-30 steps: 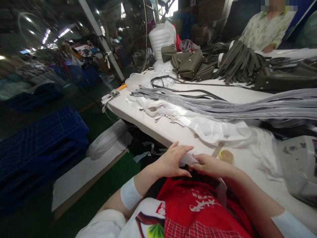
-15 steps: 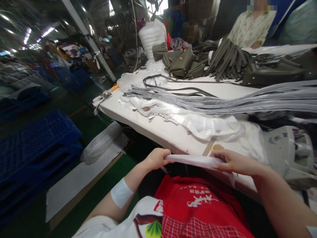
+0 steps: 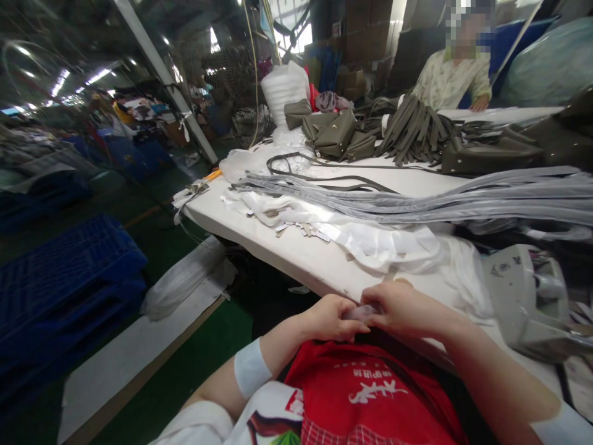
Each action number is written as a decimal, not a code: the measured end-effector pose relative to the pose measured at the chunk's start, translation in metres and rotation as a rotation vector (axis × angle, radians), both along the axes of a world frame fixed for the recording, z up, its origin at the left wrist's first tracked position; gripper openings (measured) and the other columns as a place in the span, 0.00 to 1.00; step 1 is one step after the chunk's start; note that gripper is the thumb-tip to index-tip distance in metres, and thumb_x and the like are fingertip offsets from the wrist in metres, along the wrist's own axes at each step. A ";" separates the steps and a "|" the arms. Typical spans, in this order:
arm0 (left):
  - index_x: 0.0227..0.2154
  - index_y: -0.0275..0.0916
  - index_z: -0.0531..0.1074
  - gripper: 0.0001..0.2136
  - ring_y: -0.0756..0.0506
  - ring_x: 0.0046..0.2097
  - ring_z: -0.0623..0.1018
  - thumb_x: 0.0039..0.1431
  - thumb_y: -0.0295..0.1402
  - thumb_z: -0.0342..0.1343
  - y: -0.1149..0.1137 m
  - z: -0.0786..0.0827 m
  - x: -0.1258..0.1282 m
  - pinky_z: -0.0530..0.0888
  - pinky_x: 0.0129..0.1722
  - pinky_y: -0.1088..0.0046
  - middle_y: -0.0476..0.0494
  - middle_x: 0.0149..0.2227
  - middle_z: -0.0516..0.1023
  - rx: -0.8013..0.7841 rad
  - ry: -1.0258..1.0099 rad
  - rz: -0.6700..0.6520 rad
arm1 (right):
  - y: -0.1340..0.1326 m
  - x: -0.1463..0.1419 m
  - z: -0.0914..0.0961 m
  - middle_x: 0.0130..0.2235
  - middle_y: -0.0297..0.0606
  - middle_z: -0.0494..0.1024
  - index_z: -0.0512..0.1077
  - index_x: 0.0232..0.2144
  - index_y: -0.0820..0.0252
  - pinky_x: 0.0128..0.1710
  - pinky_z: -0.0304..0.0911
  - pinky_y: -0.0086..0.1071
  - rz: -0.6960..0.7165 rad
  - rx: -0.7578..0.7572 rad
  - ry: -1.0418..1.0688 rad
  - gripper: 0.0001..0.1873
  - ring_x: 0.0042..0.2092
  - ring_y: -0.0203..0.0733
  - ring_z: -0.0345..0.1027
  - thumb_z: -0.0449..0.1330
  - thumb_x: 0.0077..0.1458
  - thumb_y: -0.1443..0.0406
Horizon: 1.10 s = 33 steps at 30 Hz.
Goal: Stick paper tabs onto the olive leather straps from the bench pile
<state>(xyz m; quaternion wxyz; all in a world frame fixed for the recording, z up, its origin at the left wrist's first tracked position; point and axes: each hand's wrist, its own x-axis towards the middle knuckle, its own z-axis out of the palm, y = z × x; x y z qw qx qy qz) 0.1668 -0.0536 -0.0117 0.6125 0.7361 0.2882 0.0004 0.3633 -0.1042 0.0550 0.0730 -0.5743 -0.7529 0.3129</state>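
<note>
One white surface [image 3: 273, 250] stretched across the view, carrying long grey straps [image 3: 417, 209]. Nearer, a red apron [image 3: 328, 364] bore large white characters [image 3: 377, 390] above a smaller, unclear line. A grey case [image 3: 507, 290] showed dark, blurred marks. The left hand [image 3: 324, 318] and right hand [image 3: 401, 306] nearly met, fingers pinching a whitish strip [image 3: 361, 313] between them, near the surface's edge.

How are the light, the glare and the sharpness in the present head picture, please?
Head view: the window is washed out to white and the lamps glare against a dark background; head view: the table is brightly lit, while the floor beside it is dark; head view: the pale piece between the left hand and right hand lacks clear detail.
</note>
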 end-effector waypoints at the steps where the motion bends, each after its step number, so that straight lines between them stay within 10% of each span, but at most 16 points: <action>1: 0.30 0.34 0.75 0.21 0.50 0.23 0.72 0.52 0.52 0.60 0.002 -0.003 -0.003 0.66 0.22 0.77 0.48 0.23 0.75 -0.045 0.019 0.065 | 0.000 0.009 0.000 0.27 0.36 0.78 0.76 0.28 0.57 0.26 0.52 0.30 -0.038 0.017 0.010 0.05 0.28 0.41 0.68 0.62 0.46 0.63; 5: 0.31 0.34 0.74 0.22 0.50 0.23 0.72 0.48 0.52 0.63 0.008 -0.007 -0.015 0.66 0.23 0.77 0.49 0.24 0.75 -0.118 0.036 0.137 | 0.001 0.033 -0.006 0.30 0.35 0.78 0.74 0.29 0.59 0.30 0.58 0.30 -0.151 0.018 0.153 0.08 0.32 0.42 0.69 0.61 0.50 0.60; 10: 0.28 0.34 0.74 0.22 0.51 0.27 0.69 0.42 0.50 0.68 0.003 0.005 -0.004 0.63 0.24 0.78 0.51 0.24 0.72 0.185 -0.058 0.099 | 0.001 0.010 -0.007 0.25 0.32 0.76 0.74 0.25 0.58 0.29 0.57 0.29 -0.106 -0.031 0.176 0.04 0.30 0.40 0.67 0.61 0.47 0.64; 19: 0.29 0.32 0.78 0.22 0.49 0.25 0.76 0.46 0.51 0.65 -0.004 0.014 0.002 0.72 0.28 0.75 0.44 0.24 0.78 -0.189 -0.263 0.424 | 0.004 0.006 -0.023 0.35 0.39 0.80 0.75 0.38 0.60 0.38 0.66 0.33 -0.305 0.048 0.541 0.18 0.37 0.45 0.73 0.60 0.54 0.52; 28: 0.34 0.32 0.79 0.29 0.47 0.33 0.78 0.63 0.55 0.46 -0.003 0.022 -0.005 0.73 0.34 0.74 0.40 0.32 0.80 0.054 -0.320 0.318 | 0.002 -0.004 -0.036 0.27 0.36 0.77 0.76 0.29 0.59 0.35 0.64 0.32 -0.467 0.231 0.648 0.19 0.31 0.41 0.70 0.58 0.57 0.50; 33: 0.34 0.31 0.76 0.28 0.49 0.22 0.74 0.56 0.57 0.54 -0.007 0.018 -0.004 0.69 0.23 0.76 0.44 0.22 0.76 -0.217 -0.321 0.351 | 0.006 -0.010 -0.036 0.25 0.35 0.77 0.77 0.27 0.57 0.31 0.63 0.31 -0.523 0.227 0.717 0.18 0.29 0.41 0.69 0.61 0.54 0.50</action>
